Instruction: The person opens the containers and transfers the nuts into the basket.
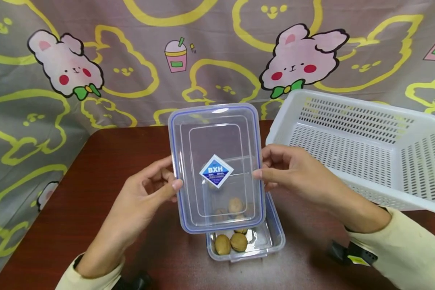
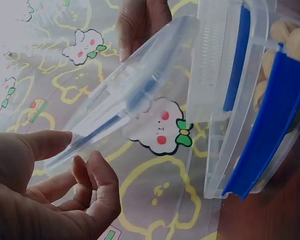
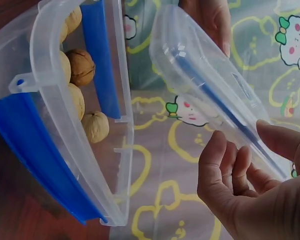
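Note:
A clear plastic lid (image 1: 210, 143) with a blue seal line and a diamond-shaped BXH sticker (image 1: 216, 170) is raised and tilted up in front of me. My left hand (image 1: 137, 205) pinches its left edge, thumb in front and fingers behind. At the opposite edge my right hand (image 1: 299, 171) pinches it the same way. Below and behind the lid stands a clear container (image 1: 275, 237), uncovered and partly seen through the lid. Several walnuts (image 1: 222, 244) lie in it. Blue side flaps (image 3: 40, 155) on the container show in both wrist views.
A large white perforated basket (image 1: 391, 177) stands at the right, close beside my right forearm. The dark red-brown table (image 1: 105, 173) runs back to a patterned curtain (image 1: 130, 100) with rabbit faces.

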Demonstrator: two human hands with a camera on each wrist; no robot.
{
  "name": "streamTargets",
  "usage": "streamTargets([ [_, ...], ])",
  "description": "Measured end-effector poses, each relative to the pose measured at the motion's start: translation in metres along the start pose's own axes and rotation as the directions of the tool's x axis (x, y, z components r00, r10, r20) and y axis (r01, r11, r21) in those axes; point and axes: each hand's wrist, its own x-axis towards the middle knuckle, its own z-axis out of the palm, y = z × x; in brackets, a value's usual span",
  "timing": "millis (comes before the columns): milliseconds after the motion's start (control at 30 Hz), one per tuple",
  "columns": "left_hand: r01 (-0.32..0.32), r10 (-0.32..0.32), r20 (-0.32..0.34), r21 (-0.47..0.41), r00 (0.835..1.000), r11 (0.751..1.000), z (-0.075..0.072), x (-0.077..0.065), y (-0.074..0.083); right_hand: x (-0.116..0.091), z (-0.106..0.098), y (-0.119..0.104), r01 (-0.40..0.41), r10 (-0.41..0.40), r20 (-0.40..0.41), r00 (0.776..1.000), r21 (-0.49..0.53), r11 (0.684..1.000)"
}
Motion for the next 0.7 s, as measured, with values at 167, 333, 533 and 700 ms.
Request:
streamTargets([
  [167, -0.011, 0.013, -0.021, 0.089, 1.000, 0.996, -0.007, -0.002, 0.003, 0.001, 0.002, -0.005, 0.027, -0.027, -0.019, 0.999, -0.029, 0.999],
  [333, -0.062, 0.074, -0.065, 0.170, 0.995, 0.983, -0.012, -0.005, 0.007, 0.004, 0.004, -0.011, 0.019, -0.022, -0.044, 0.999, -0.080, 0.997],
  [533, -0.098, 0.129, -0.129, 0.222, 0.983, 0.970, -0.017, -0.008, 0.004, 0.010, 0.006, -0.019, 0.053, -0.061, -0.056, 0.997, -0.137, 0.989],
  [700, -0.101, 0.133, -0.148, 0.203, 0.980, 0.974, -0.021, -0.008, 0.000, 0.019, 0.010, -0.025, 0.043, -0.052, -0.067, 0.996, -0.130, 0.991],
])
